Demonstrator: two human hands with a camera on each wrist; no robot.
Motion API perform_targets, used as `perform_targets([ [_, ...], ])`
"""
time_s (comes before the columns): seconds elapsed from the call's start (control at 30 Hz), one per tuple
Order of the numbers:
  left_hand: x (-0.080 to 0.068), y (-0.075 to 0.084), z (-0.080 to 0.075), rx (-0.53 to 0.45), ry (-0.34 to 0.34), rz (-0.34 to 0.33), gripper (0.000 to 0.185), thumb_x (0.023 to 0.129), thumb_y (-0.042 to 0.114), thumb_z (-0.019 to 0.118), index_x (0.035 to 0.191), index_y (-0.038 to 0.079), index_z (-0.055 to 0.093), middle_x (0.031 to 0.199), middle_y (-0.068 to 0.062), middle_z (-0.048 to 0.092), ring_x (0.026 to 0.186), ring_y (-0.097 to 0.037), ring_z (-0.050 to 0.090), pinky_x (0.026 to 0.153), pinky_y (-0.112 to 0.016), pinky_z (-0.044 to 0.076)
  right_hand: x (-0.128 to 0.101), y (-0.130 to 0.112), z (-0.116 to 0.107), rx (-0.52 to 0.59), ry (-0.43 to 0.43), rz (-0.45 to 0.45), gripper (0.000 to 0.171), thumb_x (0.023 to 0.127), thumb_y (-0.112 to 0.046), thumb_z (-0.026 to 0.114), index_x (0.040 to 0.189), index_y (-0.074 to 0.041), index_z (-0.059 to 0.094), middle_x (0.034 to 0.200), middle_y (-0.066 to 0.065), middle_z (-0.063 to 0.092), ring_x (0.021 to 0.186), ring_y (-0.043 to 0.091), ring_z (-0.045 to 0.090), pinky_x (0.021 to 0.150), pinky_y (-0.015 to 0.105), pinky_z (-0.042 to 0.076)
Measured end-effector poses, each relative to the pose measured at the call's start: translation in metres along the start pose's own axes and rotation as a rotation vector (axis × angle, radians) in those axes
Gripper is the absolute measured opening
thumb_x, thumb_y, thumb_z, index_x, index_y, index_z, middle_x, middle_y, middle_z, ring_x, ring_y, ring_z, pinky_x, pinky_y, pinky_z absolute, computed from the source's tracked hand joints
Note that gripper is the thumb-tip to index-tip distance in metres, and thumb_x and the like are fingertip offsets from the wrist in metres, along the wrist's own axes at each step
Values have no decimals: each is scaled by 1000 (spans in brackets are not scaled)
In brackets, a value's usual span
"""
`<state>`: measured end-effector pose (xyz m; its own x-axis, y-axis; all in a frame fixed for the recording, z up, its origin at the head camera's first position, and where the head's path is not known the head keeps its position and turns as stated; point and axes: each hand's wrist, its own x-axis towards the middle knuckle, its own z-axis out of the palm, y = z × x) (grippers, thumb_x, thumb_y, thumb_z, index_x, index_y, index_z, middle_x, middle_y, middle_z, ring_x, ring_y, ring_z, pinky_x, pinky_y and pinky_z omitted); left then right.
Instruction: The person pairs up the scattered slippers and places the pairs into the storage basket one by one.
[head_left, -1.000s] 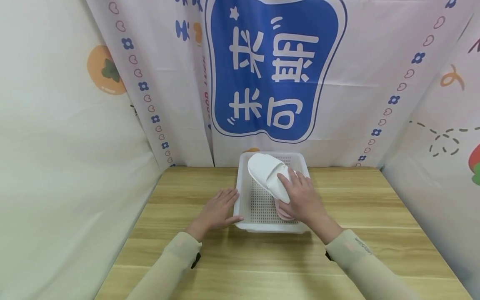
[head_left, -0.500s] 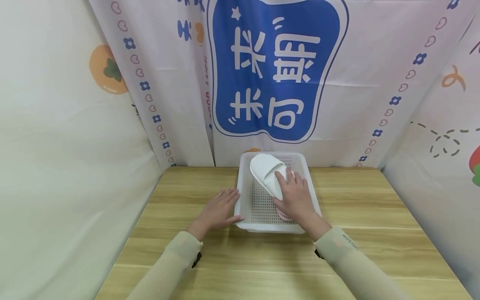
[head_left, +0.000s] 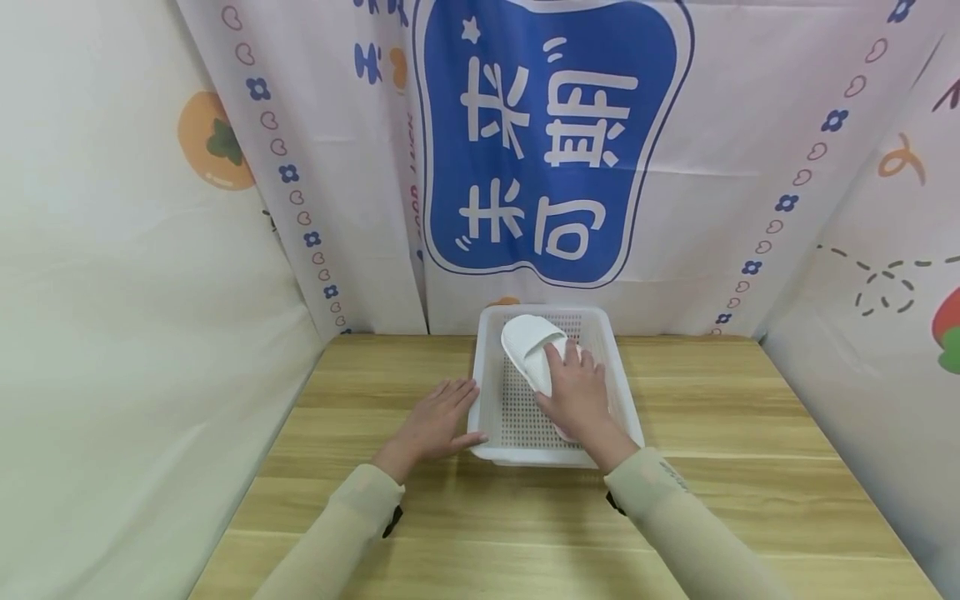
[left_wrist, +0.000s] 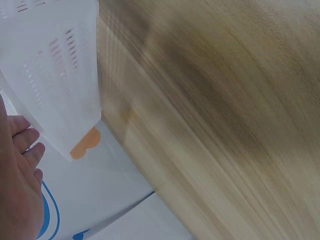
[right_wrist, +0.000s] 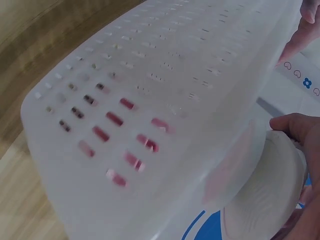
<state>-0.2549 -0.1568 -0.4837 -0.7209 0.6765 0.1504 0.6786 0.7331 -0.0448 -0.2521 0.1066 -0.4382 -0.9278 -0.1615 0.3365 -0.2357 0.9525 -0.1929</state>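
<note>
A white slipper [head_left: 531,340] lies slantwise in the white plastic basket [head_left: 551,456], its toe toward the far left corner. My right hand [head_left: 581,400] grips it from above near the heel, thumb on one side and fingers on the other. In the right wrist view the slipper's heel [right_wrist: 262,195] shows between thumb and fingers beside the basket wall. Something pink [right_wrist: 117,119] shows through the basket's holes; its shape is hidden. My left hand [head_left: 438,421] touches the basket's left rim with straight fingers, thumb at the near left corner.
The basket stands on a wood-grain table [head_left: 480,533], close to the back edge. Behind it hangs a printed cloth [head_left: 555,142] with a blue panel. Pale cloth walls [head_left: 135,333] flank the table on both sides.
My right hand has shifted slightly left and lowered the slipper deeper into the basket. The pink thing under it has become covered. My left hand has stayed on the rim.
</note>
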Motion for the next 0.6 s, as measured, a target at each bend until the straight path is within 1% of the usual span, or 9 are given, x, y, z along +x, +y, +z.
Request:
perform_targets([
  [0.2,1,0,3,-9,15,-3,83,94,62,45,147,-2,37,152,-19,34,141,-33,29,117,-45,17,9,-8,6,-1,-2,59,82,75,-40,78,142,-7,42,138,33,41,118,53,45,93,70,38],
  [0.33,1,0,3,8,21,5,83,95,63,42,146,-2,38,151,-19,34,140,-33,30,116,-45,18,14,-14,10,-11,-2,89,80,74,-40,79,138,-7,44,136,33,42,114,53,46,90,70,39],
  [0.47,0,1,2,15,18,7,82,95,61,44,146,-3,37,151,-19,34,140,-33,30,116,-45,18,18,-21,15,-31,-23,123,80,74,-42,79,137,-6,45,136,34,43,110,53,49,87,69,41],
  [0.6,0,1,2,15,21,9,82,95,59,46,146,-3,37,151,-19,34,141,-33,29,116,-46,18,22,-27,20,-46,-56,163,82,75,-44,77,139,-6,43,137,34,41,110,53,50,87,69,42],
])
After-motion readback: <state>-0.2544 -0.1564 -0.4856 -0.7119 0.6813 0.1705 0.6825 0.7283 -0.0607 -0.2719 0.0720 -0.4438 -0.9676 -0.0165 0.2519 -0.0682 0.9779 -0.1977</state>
